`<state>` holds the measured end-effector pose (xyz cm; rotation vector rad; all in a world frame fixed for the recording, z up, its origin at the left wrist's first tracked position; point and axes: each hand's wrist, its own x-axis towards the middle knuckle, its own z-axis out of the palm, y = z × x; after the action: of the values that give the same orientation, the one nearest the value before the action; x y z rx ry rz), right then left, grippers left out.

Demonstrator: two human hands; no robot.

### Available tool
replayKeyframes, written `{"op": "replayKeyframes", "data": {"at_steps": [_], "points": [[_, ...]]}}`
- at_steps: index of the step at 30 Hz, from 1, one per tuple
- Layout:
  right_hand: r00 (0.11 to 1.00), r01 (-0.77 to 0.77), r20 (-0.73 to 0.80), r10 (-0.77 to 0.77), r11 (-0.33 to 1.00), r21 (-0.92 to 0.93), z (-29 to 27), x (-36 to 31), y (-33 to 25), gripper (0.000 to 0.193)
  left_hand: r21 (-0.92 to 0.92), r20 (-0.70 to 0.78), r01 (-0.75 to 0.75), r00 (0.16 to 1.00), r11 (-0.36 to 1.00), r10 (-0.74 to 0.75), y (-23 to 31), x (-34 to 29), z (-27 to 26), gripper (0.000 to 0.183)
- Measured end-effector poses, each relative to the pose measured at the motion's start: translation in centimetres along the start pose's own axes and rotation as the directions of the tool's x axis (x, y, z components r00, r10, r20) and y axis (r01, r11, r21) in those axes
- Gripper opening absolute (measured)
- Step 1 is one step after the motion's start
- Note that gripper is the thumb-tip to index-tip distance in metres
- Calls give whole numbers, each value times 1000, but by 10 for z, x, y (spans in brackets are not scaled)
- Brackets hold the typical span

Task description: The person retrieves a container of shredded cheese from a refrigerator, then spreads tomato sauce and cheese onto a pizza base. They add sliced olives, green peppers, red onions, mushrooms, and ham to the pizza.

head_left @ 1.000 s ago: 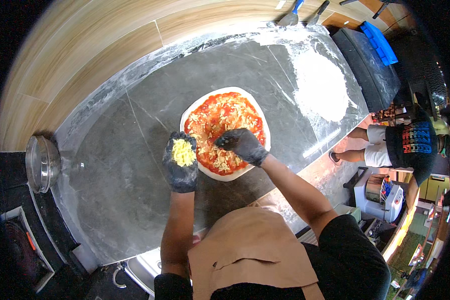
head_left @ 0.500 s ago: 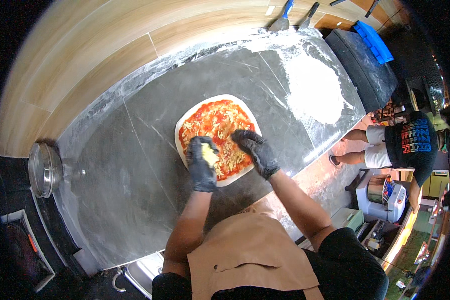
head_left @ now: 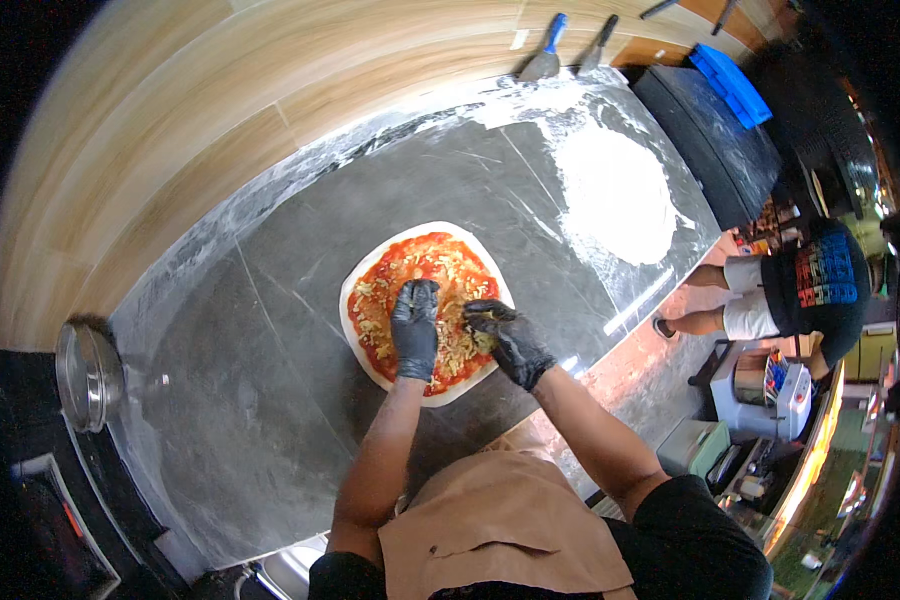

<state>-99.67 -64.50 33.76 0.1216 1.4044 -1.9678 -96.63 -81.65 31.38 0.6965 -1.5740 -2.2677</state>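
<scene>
A raw pizza [head_left: 450, 270] with a pale dough rim, red sauce and scattered shredded cheese lies on the dark countertop. My left hand [head_left: 415, 330], in a black glove, is over its near left part, with the fingers drawn together. Whatever that hand may hold is hidden under it. Over the right part of the pizza is my right hand [head_left: 513, 343], also black-gloved, its fingers curled around some pale yellow shredded cheese [head_left: 484, 342].
White flour [head_left: 620, 195] covers the counter's far right. Two scrapers, one blue-handled [head_left: 547, 50] and one black-handled [head_left: 599, 48], lean at the wall. A dark box [head_left: 705, 140] stands right, a round clear container [head_left: 88, 372] left. Another person [head_left: 820, 280] stands beyond the counter.
My left hand has turned over, and the cheese that showed in it is out of sight. Cheese now shows at my right hand. The whole view has shifted slightly.
</scene>
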Motion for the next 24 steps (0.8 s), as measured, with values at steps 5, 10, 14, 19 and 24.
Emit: {"op": "replayKeyframes", "data": {"at_steps": [5, 10, 14, 19, 24], "points": [[991, 78, -65, -115, 906, -416, -21, 20, -20, 36, -220, -11, 152, 987, 964, -159, 17, -13, -60, 15], [955, 233, 70, -287, 585, -777, -42, 92, -32, 28, 2, 68, 231, 971, 973, -231, 30, -41, -103, 14], [934, 307, 150, -324, 515, -801, -24, 140, -46, 25, -190, 51, 268, 964, 945, -263, 36, -58, -102, 17], [971, 224, 142, -194, 525, -821, 18, 162, -56, 21, -285, -47, 218, 969, 933, -241, 37, -67, -94, 18], [890, 454, 424, -165, 400, -796, 54, 173, -37, 22, -398, -225, 119, 949, 910, -222, 25, -68, -97, 18]]}}
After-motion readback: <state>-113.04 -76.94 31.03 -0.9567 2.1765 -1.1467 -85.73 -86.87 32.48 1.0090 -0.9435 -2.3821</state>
